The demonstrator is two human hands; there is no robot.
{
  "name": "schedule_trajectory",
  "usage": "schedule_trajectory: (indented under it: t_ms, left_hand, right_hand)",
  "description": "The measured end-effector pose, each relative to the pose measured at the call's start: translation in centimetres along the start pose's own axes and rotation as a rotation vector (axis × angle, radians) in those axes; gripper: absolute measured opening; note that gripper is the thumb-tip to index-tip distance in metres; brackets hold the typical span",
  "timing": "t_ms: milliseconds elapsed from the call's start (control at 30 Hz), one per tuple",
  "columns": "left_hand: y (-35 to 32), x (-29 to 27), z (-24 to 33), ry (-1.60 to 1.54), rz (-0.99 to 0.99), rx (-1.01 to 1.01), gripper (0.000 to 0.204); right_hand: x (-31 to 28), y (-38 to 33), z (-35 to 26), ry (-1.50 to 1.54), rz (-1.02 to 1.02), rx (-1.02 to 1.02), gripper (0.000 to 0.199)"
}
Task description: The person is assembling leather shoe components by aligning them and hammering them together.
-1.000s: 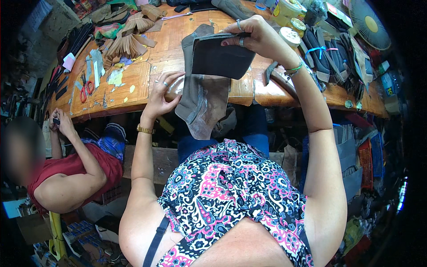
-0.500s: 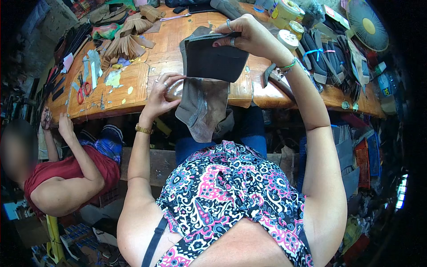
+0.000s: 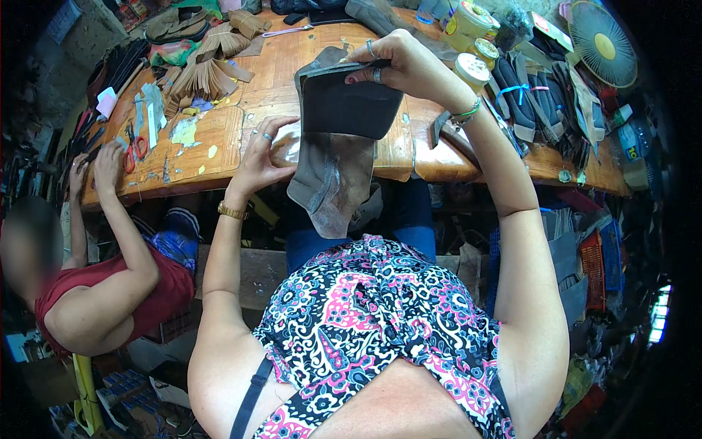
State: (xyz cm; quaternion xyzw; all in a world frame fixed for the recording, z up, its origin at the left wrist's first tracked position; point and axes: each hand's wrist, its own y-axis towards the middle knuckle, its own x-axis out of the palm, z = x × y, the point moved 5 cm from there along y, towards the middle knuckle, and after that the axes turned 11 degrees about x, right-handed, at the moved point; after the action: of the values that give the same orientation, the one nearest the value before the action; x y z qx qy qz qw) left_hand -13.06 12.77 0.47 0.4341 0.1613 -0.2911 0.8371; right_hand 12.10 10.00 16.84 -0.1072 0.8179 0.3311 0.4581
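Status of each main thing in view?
Black flat sheet, raised, pinched by right hand
Grey-brown leathery piece, hanging down, left hand at its edge
Red-handled metal scissors, lying flat, blade opening unclear
Dark-headed hammer, lying flat
Dark flat pieces, bundled with blue ribbon

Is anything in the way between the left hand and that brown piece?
Nothing visible blocks it: the left hand is right by the left edge of the brown piece. The right hand holds the black panel.
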Motion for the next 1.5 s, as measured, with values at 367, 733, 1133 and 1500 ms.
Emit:
schedule_trajectory:
  t_ms: [367, 733, 1133, 1500]
  left_hand:
    - [1.2, 0.3, -0.2, 0.149, -0.173, 0.041, 0.079]
    - [2.0, 0.2, 0.5, 0.470, -0.293, 0.138, 0.069]
    - [2.2, 2.0, 0.7, 0.386, -0.387, 0.173, 0.073]
    - [3.5, 2.2, 1.8, 0.337, -0.325, 0.207, 0.068]
  right_hand:
    - [0.7, -0.1, 0.5, -0.077, 0.010, 0.056, 0.024]
    - [1.6, -1.2, 1.6, -0.002, 0.077, -0.015, 0.051]
    - [4.6, -1.3, 12.2, 0.439, 0.245, 0.305, 0.067]
    - [9.4, -0.2, 18.4, 0.070, 0.338, 0.628, 0.078]
